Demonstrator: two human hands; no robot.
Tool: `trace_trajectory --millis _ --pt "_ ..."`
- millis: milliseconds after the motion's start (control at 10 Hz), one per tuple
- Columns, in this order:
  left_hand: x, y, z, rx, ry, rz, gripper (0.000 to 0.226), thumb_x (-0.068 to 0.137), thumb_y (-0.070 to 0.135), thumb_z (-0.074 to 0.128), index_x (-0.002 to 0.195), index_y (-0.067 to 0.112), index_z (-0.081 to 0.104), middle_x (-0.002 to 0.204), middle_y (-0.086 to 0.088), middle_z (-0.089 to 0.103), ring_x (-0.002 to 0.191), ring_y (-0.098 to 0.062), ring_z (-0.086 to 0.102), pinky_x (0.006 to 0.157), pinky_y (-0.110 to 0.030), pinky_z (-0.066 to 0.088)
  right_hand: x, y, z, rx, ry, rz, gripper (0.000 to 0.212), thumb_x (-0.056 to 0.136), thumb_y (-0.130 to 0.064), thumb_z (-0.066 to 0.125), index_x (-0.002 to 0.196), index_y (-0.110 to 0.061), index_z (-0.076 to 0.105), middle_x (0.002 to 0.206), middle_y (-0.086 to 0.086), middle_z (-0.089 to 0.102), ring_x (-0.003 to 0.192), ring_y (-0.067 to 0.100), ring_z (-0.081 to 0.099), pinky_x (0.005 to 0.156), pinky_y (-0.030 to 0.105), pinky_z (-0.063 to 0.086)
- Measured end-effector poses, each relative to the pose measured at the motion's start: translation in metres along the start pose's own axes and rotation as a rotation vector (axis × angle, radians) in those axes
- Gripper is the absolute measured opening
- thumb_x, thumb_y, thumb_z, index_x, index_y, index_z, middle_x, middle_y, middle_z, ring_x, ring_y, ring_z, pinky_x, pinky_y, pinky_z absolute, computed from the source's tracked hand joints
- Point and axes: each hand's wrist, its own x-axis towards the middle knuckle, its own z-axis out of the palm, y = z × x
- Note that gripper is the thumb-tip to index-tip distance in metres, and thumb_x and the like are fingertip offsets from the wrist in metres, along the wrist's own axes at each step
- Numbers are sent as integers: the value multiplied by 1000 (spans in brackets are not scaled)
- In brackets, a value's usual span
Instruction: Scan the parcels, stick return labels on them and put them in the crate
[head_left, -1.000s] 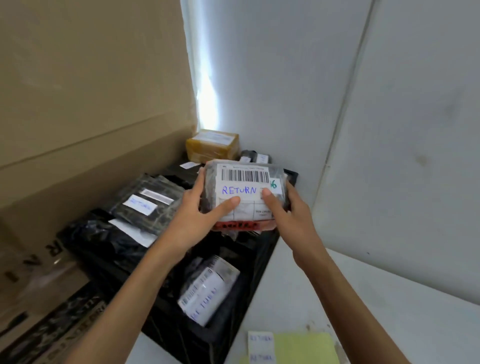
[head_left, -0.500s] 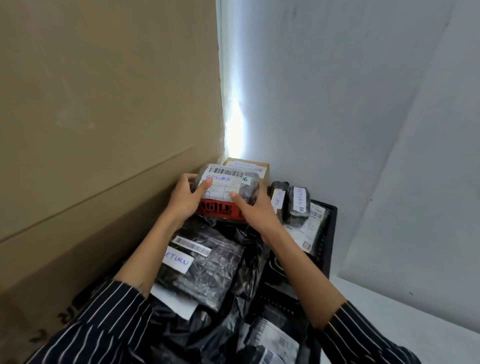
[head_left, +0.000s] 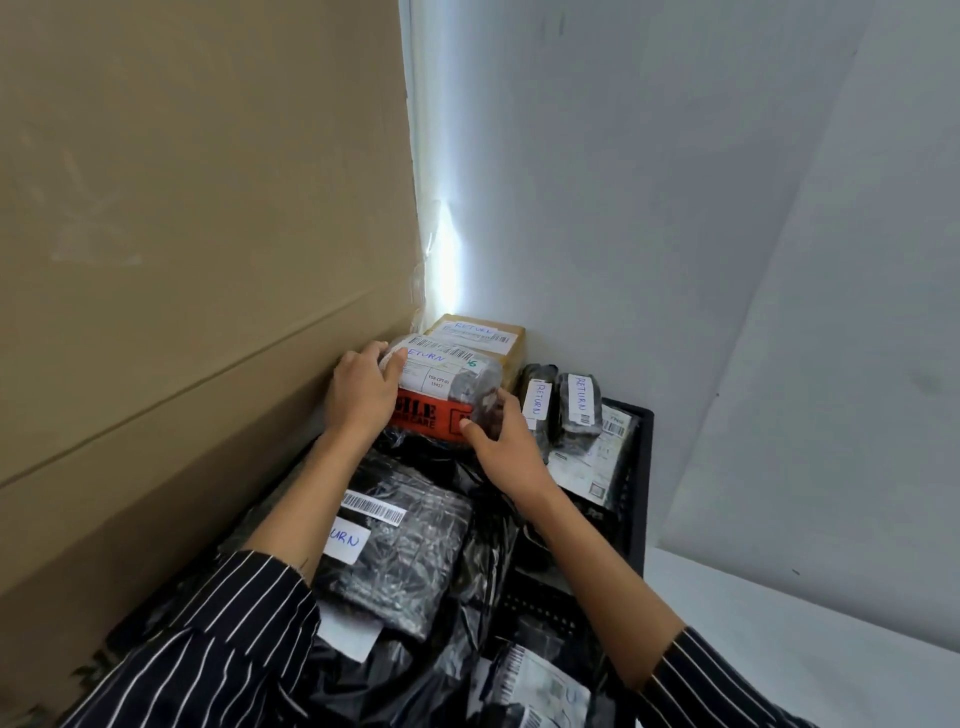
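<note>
- Left hand (head_left: 363, 395) clasps the parcel (head_left: 447, 384) at its left end and right hand (head_left: 498, 441) grips the near right corner, keeping it level for setting down.
- The parcel sits at the back of the crate (head_left: 636, 499), seemingly touching the brown box (head_left: 483, 335).

A white table (head_left: 789, 654) shows at the lower right, meeting the pale wall (head_left: 675, 208) behind it. A black slotted crate (head_left: 643, 467) stands on the table, heaped with wrapped parcels (head_left: 405, 561). A tall cardboard box (head_left: 182, 312) rises just beside the crate's left side. Its base is hidden, so what it rests on cannot be told.
</note>
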Motion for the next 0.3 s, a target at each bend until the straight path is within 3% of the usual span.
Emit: trace_trajectory --millis 100,200,300 --pt "-19 15 -3 58 71 56 44 96 34 48 132 10 50 128 -14 47 121 -29 41 101 -36 33 -10 -3 -20 -28 18 -18 48 93 -28 56 136 -16 36 123 3 49 107 14 50 92 28 44" --pt "-40 35 -5 13 81 156 36 93 28 54 125 10 55 126 -13 48 123 -28 40 103 -36 30 -28 -6 -44 -24 44 -14 35 94 -27 55 126 -14 47 114 0 53 100 13 53 83 23 45" --pt "-67 58 -1 -58 7 258 25 92 25 57 114 12 61 119 -8 54 116 -23 47 91 -23 32 -53 1 -71 -76 116 -74 21 92 -22 57 110 -12 58 99 -2 60 85 6 56 70 8 42"
